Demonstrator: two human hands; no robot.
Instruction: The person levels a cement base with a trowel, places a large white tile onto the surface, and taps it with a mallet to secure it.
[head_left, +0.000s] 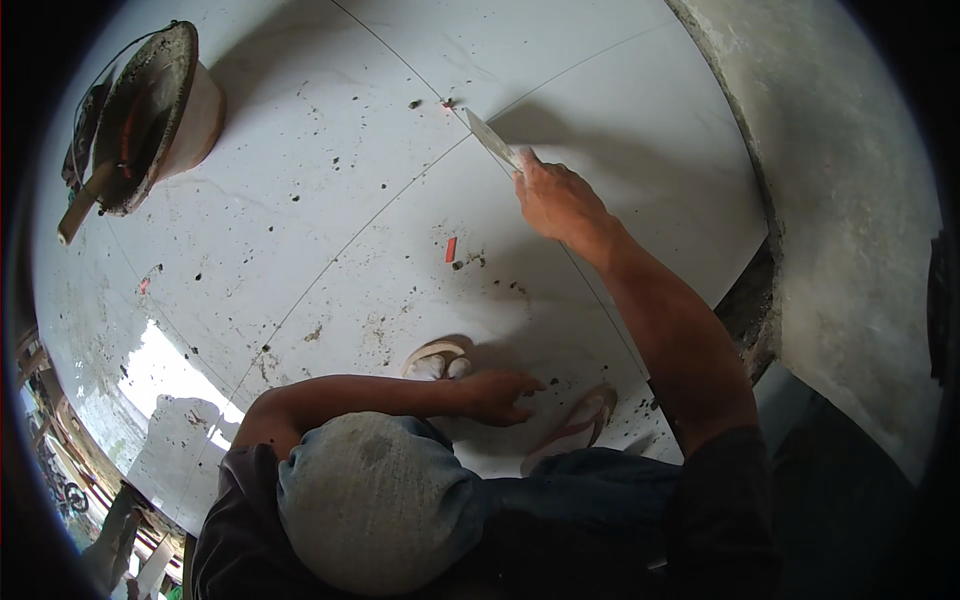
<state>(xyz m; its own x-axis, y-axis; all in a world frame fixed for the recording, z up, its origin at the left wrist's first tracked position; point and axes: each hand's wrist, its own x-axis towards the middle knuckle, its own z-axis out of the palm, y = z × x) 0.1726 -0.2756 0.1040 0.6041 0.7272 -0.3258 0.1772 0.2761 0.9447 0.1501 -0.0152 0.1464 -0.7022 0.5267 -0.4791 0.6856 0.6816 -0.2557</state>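
My right hand [562,200] is closed around the handle of a trowel [490,138]. Its flat grey blade points up and to the left, with the tip close to where several tile joints meet. Right by the tip lie a red scrap [448,106] and dark crumbs of mortar. My left hand [500,397] hangs low between my sandalled feet, fingers apart and holding nothing. Above it on the pale tiles [400,150] rests a small red strip [451,249], with more crumbs beside it.
A mortar-caked bucket [195,125] leans at the upper left, a wooden handle [82,208] sticking out over its rim. A grey wall [850,200] bounds the tiles on the right, with a dark gap [748,300] at its foot. Scrap wood lies beyond the lower left edge.
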